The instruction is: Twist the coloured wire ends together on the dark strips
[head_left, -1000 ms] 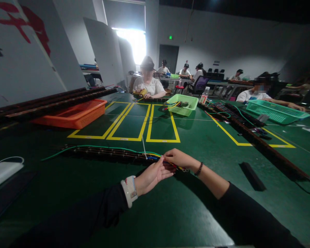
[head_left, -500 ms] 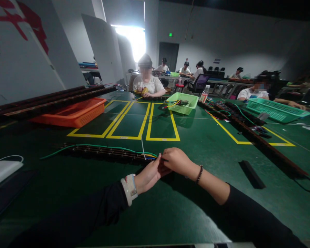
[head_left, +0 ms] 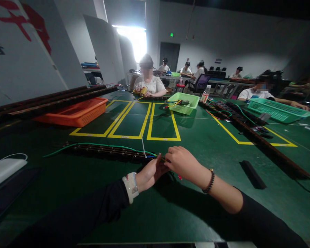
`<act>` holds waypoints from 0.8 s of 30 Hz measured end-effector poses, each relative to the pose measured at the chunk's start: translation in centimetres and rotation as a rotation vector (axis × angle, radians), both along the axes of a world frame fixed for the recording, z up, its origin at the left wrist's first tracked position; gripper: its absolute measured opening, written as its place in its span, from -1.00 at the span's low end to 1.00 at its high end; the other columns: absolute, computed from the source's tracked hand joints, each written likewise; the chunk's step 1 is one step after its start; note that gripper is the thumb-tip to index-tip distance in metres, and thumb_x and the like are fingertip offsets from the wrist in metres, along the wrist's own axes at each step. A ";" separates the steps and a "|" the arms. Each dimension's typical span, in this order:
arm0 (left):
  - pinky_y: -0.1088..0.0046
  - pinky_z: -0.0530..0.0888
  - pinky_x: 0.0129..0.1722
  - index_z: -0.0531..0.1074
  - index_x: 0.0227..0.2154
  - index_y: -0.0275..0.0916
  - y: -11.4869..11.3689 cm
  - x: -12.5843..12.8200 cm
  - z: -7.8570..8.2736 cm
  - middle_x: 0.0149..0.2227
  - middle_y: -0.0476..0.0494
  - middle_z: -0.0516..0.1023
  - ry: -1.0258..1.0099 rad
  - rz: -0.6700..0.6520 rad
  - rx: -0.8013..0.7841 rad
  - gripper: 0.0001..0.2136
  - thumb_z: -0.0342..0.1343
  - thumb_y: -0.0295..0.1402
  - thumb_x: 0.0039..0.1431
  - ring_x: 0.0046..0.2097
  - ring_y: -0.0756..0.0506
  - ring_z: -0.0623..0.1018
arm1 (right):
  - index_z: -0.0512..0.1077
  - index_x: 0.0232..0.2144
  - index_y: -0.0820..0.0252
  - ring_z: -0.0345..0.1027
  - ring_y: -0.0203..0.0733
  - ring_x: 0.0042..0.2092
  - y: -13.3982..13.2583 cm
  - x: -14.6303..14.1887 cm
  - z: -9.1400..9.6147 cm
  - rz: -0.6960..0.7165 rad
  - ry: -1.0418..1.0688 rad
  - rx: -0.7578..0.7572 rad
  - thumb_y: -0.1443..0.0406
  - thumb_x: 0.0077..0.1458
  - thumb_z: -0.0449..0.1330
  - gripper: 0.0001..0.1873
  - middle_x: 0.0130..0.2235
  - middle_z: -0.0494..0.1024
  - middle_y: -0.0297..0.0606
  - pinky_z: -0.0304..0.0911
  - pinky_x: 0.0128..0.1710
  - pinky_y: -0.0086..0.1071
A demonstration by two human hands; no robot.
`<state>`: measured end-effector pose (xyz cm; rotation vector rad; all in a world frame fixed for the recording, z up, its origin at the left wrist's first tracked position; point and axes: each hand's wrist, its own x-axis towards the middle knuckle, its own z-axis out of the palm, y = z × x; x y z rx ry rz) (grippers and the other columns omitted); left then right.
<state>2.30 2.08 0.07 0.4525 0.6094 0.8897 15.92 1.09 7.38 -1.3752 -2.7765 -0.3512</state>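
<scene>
My left hand and my right hand meet at the right end of a long dark terminal strip lying on the green table. A green wire runs along the strip, and coloured wires bunch at its end. Both hands close their fingers on this wire bundle. A thin white cable tie sticks up just left of my hands. A red wire tip shows under my right wrist.
An orange tray and long dark strips lie far left. A green basket sits mid-table, a teal basket at right. A small black bar lies right of my arm. A white device sits at left. Several people work at the far tables.
My right hand has slid slightly right and toward me, its wrist turning outward; the left hand stays against the wire bundle. The red wire tip now shows below the right wrist.
</scene>
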 end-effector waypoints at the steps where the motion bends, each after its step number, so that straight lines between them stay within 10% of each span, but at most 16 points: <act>1: 0.40 0.43 -0.15 0.39 -0.41 -0.33 0.0 0.0 0.1 -0.37 -0.16 0.52 0.007 0.004 -0.005 -0.83 -0.01 -0.36 0.22 -0.25 -0.05 0.52 | 0.44 -0.33 0.23 0.32 -0.13 -0.25 -0.1 0.0 -0.1 -0.003 -0.014 -0.008 0.22 0.09 0.18 -0.83 -0.30 0.45 -0.19 0.15 -0.26 -0.31; 16: 0.29 0.37 0.00 0.40 -0.37 -0.35 -0.4 0.1 0.9 -0.26 -0.24 0.53 0.028 -0.033 0.042 -0.75 0.04 -0.22 0.17 -0.17 -0.09 0.52 | 0.39 -0.18 0.20 0.40 -0.20 -0.30 1.1 1.2 0.7 -0.177 0.033 -0.085 0.33 0.23 -0.03 -0.79 -0.25 0.47 -0.14 0.18 -0.37 -0.42; 24: 0.23 0.34 0.02 0.37 -0.25 -0.38 -0.1 0.0 0.3 -0.21 -0.30 0.51 0.067 -0.032 0.064 -0.72 -0.08 -0.23 0.25 -0.15 -0.10 0.51 | 0.34 0.02 0.20 0.36 -0.18 -0.23 4.0 1.9 -2.3 -0.030 -0.050 -0.056 0.40 0.18 0.04 -0.65 -0.24 0.45 -0.12 0.16 -0.25 -0.40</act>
